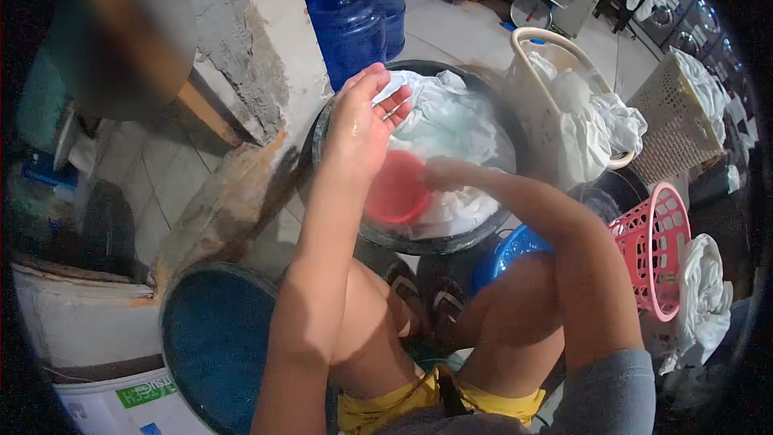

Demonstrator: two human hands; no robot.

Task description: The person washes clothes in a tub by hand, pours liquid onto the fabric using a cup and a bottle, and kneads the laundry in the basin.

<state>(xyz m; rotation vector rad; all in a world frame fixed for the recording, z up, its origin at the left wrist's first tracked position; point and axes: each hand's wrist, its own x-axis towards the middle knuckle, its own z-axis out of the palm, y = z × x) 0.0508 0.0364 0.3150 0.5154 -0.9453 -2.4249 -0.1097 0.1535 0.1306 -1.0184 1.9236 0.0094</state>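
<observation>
A large round black tub (475,243) stands in front of my knees, with wet white cloth (451,117) and cloudy water inside. My right hand (449,173) is closed on the edge or handle of a red plastic dipper (394,189); its fingers blur, so which part they grip is unclear. The dipper sits low over the near left side of the tub, against the cloth. My left hand (362,121) is raised above the tub's left side, wet, palm turned inward, fingers apart and slightly bent, with nothing in it.
Blue water jugs (346,28) stand behind the tub, beside a rough wall (266,40). Right of it are a cream basket (523,72) of white cloth, a woven basket (680,125), a pink basket (656,250) and a blue basin (511,254). A dark drum (213,346) stands at left.
</observation>
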